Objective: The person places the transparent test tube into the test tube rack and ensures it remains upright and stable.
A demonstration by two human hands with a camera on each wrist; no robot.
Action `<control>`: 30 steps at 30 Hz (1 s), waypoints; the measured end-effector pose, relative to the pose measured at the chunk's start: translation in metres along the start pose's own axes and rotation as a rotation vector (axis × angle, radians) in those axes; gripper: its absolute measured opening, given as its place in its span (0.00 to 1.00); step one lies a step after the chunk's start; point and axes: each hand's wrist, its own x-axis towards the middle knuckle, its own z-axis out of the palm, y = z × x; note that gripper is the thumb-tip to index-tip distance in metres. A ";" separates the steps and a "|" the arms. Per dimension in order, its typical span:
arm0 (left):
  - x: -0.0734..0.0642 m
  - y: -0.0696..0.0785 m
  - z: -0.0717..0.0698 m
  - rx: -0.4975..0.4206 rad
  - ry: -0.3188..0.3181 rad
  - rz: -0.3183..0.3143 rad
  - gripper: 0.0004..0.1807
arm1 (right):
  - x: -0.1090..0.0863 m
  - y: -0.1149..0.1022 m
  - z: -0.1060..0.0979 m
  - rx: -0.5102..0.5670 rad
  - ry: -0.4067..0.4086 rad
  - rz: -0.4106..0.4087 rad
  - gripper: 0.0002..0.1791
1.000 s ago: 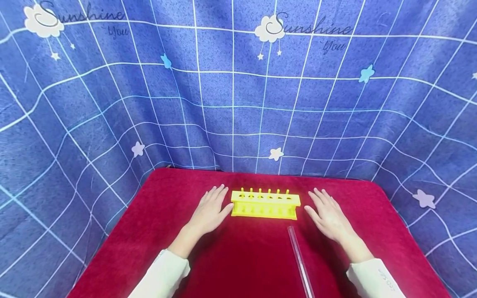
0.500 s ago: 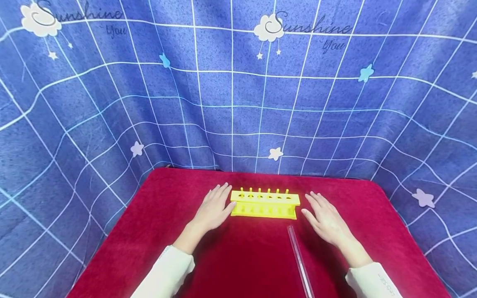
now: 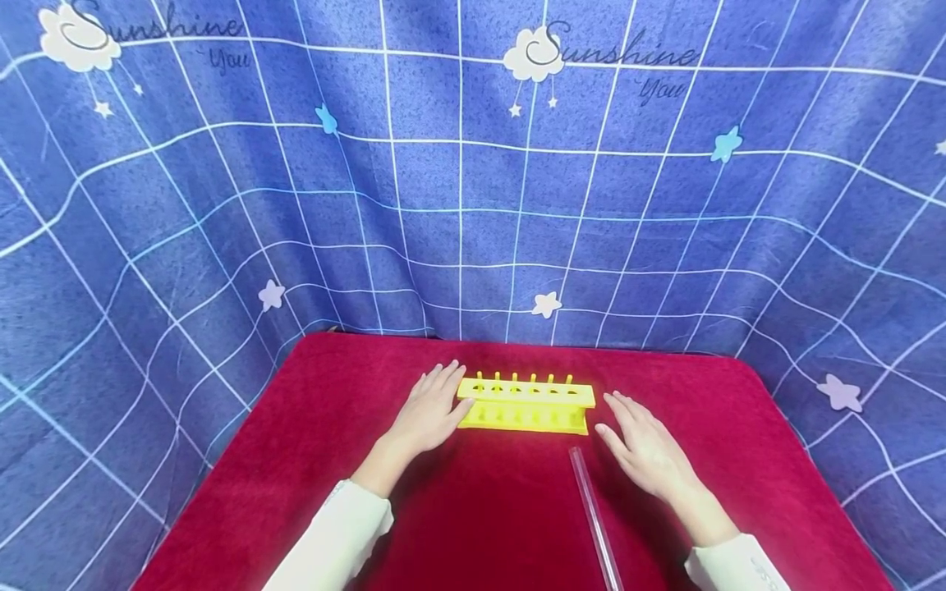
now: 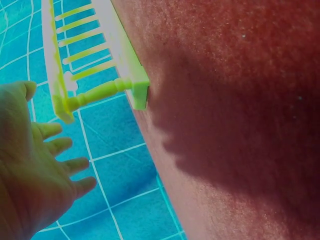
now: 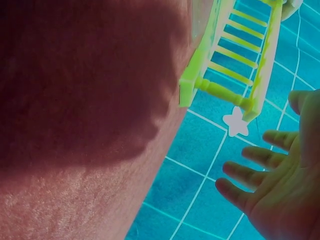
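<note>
A yellow test tube rack [image 3: 526, 399] with a row of holes and several upright pegs stands on the red cloth in the head view. My left hand [image 3: 427, 417] hovers by its left end, fingers straight, thumb in front of it. The left wrist view shows a gap between that hand [image 4: 30, 165] and the rack [image 4: 132, 75]. Off the rack's right end is my right hand [image 3: 652, 450], fingers extended and holding nothing; the right wrist view shows this hand [image 5: 285, 185] apart from the rack too. A clear tube [image 3: 594, 513] lies in front of the rack's right part.
Red cloth covers the table [image 3: 488, 509]. Behind it and along both sides hangs a blue curtain [image 3: 473, 180] with white grid lines, stars and clouds. The tube's near end runs out of the head view at the bottom.
My left hand has moved right, closer to the rack's left end. My right hand has shifted slightly left and toward me. Rack and tube have stayed in place.
</note>
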 end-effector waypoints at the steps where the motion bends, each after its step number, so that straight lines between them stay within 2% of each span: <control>1: 0.001 0.000 0.000 0.002 -0.005 -0.001 0.37 | 0.000 -0.001 0.000 0.001 0.002 0.001 0.33; 9: 0.006 -0.001 0.004 0.032 -0.029 0.003 0.38 | -0.003 -0.007 -0.002 0.001 0.022 -0.020 0.31; 13: 0.007 0.002 0.004 0.031 -0.021 0.016 0.38 | -0.006 -0.010 -0.001 -0.004 0.032 -0.030 0.30; 21: 0.008 0.002 0.006 0.036 -0.027 0.008 0.38 | -0.012 -0.016 0.004 -0.001 -0.047 0.013 0.30; 30: 0.012 0.000 0.010 0.050 -0.034 0.021 0.38 | -0.018 -0.024 0.007 -0.017 -0.071 0.032 0.27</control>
